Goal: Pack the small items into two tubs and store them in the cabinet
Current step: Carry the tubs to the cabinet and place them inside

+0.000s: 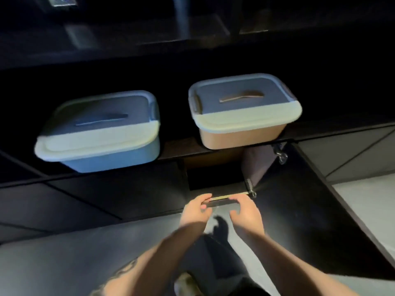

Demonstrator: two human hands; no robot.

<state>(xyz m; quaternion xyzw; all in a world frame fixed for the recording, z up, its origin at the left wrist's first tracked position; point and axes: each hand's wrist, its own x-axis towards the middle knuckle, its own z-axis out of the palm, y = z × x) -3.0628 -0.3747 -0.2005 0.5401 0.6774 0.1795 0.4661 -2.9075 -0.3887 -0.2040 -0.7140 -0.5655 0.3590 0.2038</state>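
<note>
Both hands at the open cabinet, tubs lidded above.
We held a dark flat bar (218,202), left grip (197,210) and right grip (243,212) each grasping an end, below the worktop (175,146) carrying the blue tub (100,133) and tan tub (243,112).
</note>
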